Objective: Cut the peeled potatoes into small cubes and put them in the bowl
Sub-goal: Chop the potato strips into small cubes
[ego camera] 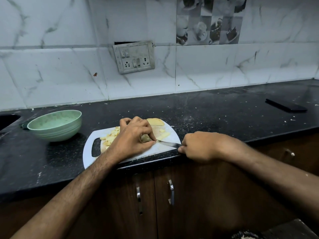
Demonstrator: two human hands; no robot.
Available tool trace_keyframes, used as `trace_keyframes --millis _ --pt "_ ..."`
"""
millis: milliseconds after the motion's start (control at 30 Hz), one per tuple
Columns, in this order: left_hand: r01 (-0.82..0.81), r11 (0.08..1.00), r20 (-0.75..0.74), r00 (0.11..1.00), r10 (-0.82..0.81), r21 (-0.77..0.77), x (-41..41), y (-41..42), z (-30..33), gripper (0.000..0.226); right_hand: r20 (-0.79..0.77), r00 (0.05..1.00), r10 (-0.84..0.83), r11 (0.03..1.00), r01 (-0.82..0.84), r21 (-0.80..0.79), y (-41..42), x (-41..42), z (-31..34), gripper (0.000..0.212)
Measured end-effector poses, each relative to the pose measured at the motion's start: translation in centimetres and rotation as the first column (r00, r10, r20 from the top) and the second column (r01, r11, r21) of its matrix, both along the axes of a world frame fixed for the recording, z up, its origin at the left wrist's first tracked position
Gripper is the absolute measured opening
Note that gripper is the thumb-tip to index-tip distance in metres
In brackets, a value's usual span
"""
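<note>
A white cutting board [155, 150] lies on the black counter near its front edge. My left hand [133, 137] presses a potato piece [145, 138] down on the board, mostly hiding it. My right hand [198, 146] grips a knife [168, 144] by the handle, its blade lying low across the board with the tip at the held piece. A pile of small potato cubes [110, 138] sits on the board's left part. A larger peeled potato piece [155, 121] rests at the board's far edge, with a few cut bits [164, 134] nearby. A pale green bowl [55, 125] stands left of the board.
A dark phone [285, 106] lies on the counter at the far right. A sink edge [8, 118] shows at the far left. A switch and socket panel [134, 56] hangs on the tiled wall. Wooden cabinet doors with metal handles [139, 195] are below the counter.
</note>
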State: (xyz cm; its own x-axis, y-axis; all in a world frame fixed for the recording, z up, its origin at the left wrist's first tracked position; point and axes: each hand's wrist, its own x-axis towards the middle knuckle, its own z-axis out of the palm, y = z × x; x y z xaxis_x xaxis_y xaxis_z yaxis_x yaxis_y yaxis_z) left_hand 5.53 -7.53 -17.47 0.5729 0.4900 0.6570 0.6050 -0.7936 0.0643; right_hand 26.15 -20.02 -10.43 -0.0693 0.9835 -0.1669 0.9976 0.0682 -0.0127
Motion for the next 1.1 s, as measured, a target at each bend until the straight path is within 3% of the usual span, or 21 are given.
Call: trace_keyframes --millis 67,133,167,267,400,600,767,933,1100 --pt "-0.013 1.000 -0.005 1.000 0.013 -0.006 0.0 -0.2 0.0 0.011 -0.213 0.975 -0.063 0.988 0.031 -0.148 0.8 1.1 0.4 0.042" --pt "-0.012 1.000 -0.011 1.000 0.011 -0.016 -0.1 -0.3 0.1 0.012 -0.325 0.939 -0.114 0.977 0.047 -0.208 0.5 1.9 0.3 0.042" --pt "-0.007 1.000 -0.012 1.000 0.007 -0.024 -0.2 -0.4 0.1 0.014 -0.288 0.954 -0.076 0.986 0.030 -0.162 0.1 2.1 0.2 0.040" --pt "-0.003 0.997 -0.020 1.000 0.002 -0.079 -0.1 -0.5 0.3 0.017 0.062 0.998 0.028 0.996 -0.034 0.088 -1.6 2.3 0.2 0.033" --pt "-0.006 0.998 -0.072 0.997 0.001 -0.069 0.2 -0.4 0.4 0.017 0.085 0.995 -0.051 0.994 0.042 0.105 -2.6 3.9 1.9 0.033" --pt "-0.201 0.978 -0.365 0.908 0.206 0.052 3.5 0.3 1.3 0.050 -0.232 0.967 -0.101 0.969 0.149 0.197 3.4 6.8 0.0 0.042" --pt "-0.277 0.950 -0.480 0.820 0.310 0.141 5.6 1.2 1.3 0.046 -0.575 0.818 -0.022 0.901 0.265 0.342 8.5 5.9 -3.5 0.045" --pt "-0.195 0.958 -0.536 0.797 0.281 0.212 6.3 1.3 1.5 0.032 -0.589 0.806 0.066 0.868 0.245 0.432 10.4 5.0 -5.2 0.044" --pt "-0.176 0.970 -0.566 0.789 0.241 0.168 6.3 1.4 1.9 0.026 -0.645 0.754 0.124 0.866 0.236 0.441 11.1 5.8 -5.9 0.046"
